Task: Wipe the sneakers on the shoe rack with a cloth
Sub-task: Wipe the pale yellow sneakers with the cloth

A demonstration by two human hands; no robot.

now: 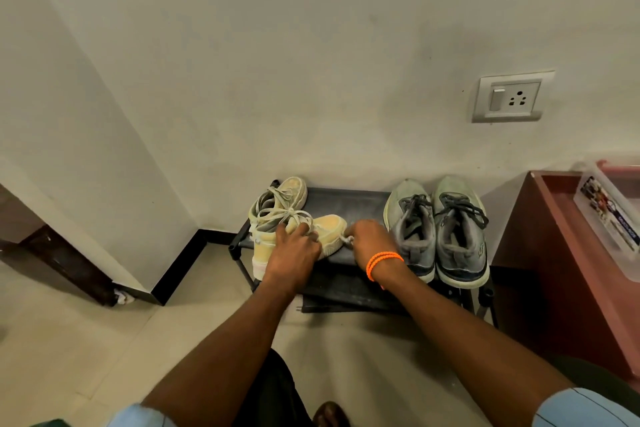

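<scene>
Yellow sneaker: on shoe rack, lying sideways
Left hand: grip curled on the yellow sneaker
Right hand: grip pinching white lace end
Grey sneakers: paired, rack's right side

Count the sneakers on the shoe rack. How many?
4: two yellow sneakers at the rack's left end, one under the left hand; two grey sneakers side by side at right.

White wall switch-and-socket plate on cream wall. Reddish-brown wooden cabinet at right, clear plastic box with printed label on top. Black skirting strip along beige tiled floor. Dark wooden door frame left.
</scene>
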